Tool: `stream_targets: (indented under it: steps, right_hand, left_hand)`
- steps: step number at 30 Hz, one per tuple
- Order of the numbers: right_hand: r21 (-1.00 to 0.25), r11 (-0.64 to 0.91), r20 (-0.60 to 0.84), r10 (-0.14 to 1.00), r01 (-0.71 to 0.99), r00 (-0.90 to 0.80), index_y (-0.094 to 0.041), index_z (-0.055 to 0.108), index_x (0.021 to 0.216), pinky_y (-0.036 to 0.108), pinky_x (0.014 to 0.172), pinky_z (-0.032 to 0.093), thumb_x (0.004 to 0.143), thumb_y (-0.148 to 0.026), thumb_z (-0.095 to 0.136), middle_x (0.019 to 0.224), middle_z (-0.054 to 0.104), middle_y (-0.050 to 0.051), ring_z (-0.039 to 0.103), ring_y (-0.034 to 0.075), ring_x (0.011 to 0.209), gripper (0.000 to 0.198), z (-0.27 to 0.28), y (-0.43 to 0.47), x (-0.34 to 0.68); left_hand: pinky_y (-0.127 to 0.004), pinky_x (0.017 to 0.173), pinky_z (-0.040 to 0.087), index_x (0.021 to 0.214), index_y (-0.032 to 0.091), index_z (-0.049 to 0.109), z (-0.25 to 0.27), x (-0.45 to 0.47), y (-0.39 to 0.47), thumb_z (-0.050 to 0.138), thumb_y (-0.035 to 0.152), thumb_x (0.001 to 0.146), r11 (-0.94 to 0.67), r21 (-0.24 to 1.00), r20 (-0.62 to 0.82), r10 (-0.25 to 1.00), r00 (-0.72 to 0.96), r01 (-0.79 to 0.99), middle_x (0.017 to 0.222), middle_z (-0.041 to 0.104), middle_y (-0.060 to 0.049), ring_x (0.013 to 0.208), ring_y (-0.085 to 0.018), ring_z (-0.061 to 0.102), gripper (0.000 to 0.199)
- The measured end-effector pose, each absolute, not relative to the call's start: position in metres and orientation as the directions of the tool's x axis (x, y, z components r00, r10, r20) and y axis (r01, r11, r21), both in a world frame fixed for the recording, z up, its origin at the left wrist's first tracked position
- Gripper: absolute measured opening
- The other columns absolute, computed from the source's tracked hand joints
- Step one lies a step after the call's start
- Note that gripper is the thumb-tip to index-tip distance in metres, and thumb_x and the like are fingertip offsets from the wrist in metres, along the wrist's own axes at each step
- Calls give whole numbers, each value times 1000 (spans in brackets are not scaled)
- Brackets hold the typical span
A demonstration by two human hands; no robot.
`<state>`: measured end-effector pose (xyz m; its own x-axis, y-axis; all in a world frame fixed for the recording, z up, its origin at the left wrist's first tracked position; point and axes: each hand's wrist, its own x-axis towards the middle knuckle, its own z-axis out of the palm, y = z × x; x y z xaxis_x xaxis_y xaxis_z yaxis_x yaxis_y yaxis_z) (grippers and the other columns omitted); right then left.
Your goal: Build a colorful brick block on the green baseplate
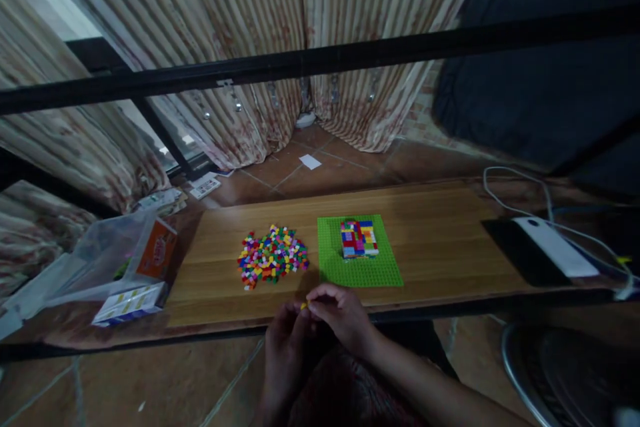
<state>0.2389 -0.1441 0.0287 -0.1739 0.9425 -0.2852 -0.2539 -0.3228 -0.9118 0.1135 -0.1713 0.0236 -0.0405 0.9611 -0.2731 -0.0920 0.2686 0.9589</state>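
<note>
A small yellow toy brick is pinched between the fingertips of both hands, just in front of the board's near edge. My left hand is closed at its left side. From the right, my right hand pinches it with thumb and forefinger. Beyond them lies a loose heap of small coloured bricks on the wooden board. Right of the heap is a green baseplate, bearing a squarish block built of multicoloured bricks. Fingers hide part of the yellow brick.
The wooden board carries the heap and baseplate. At left stand a clear plastic bin, an orange package and a small box. A white device with a cable lies at right. A dark rail crosses behind.
</note>
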Motion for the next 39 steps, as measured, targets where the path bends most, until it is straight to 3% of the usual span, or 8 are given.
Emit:
stream_targets:
  steps: [9, 14, 19, 23, 27, 30, 35, 39]
  right_hand:
    - [-897, -326, -299, 945, -299, -133, -16, 65, 70, 23, 52, 35, 68, -40, 73, 53, 53, -5, 46, 8, 51, 25, 29, -155, 263]
    - [-852, -388, -355, 921, -352, -157, -16, 67, 68, 23, 51, 35, 61, -43, 80, 57, 58, -3, 46, 7, 49, 31, 29, -158, 282]
    - [-811, -442, -406, 897, -384, -175, -16, 71, 70, 23, 53, 36, 61, -42, 81, 62, 62, -2, 48, 7, 52, 30, 26, -168, 298]
    - [-841, -409, -395, 911, -355, -113, -18, 71, 73, 23, 53, 37, 63, -43, 80, 59, 61, -3, 48, 8, 51, 28, 25, -164, 314]
    - [-969, -190, -217, 960, -160, 178, -19, 72, 74, 25, 54, 40, 65, -43, 77, 56, 61, -3, 51, 11, 52, 26, 23, -132, 346]
    - [-998, -25, -1, 940, 64, 341, -20, 72, 75, 29, 66, 47, 67, -41, 74, 74, 71, 3, 62, 17, 69, 22, 20, -101, 371]
    - [-926, 71, 174, 952, 371, 253, -22, 73, 81, 30, 71, 49, 80, -36, 62, 82, 72, 3, 65, 18, 74, 18, 15, -65, 386]
    - [-816, 87, 207, 967, 572, 150, -23, 73, 84, 32, 76, 48, 84, -30, 55, 87, 73, 4, 66, 19, 80, 19, 14, -53, 380]
  left_hand:
    - [-20, 57, 40, 74, 15, 60, 28, 127, -168, 66, 44, 80, 214, 977, -213, 973, 84, -6, 61, 57, 2, 58, -9, 49, 30]
    - [-19, 56, 39, 77, 16, 57, 22, 135, -170, 65, 43, 81, 251, 967, -237, 954, 184, -51, 60, 53, 4, 56, -8, 47, 28]
    - [-20, 59, 42, 78, 16, 57, 17, 143, -173, 65, 41, 81, 251, 967, -230, 929, 289, -38, 68, 59, 0, 62, -10, 52, 27]
    - [-19, 55, 40, 80, 17, 58, 15, 145, -170, 63, 43, 82, 245, 969, -248, 942, 224, 44, 63, 55, 2, 59, -9, 50, 27]
    - [-20, 57, 42, 81, 18, 59, 15, 127, -153, 59, 44, 84, 85, 954, -118, 988, 100, 286, 63, 54, 3, 59, -10, 51, 26]
    - [-22, 62, 46, 85, 18, 60, 11, 107, -135, 56, 44, 86, -43, 888, 1, 996, 92, 457, 73, 62, 0, 67, -13, 58, 26]
    - [-29, 71, 52, 87, 18, 62, -7, 86, -119, 52, 44, 87, -155, 752, 137, 987, 78, 640, 83, 68, -6, 77, -19, 66, 28]
    - [-30, 71, 54, 88, 19, 62, -17, 87, -118, 50, 45, 88, -173, 706, 200, 979, 40, 687, 85, 69, -7, 78, -20, 67, 28]
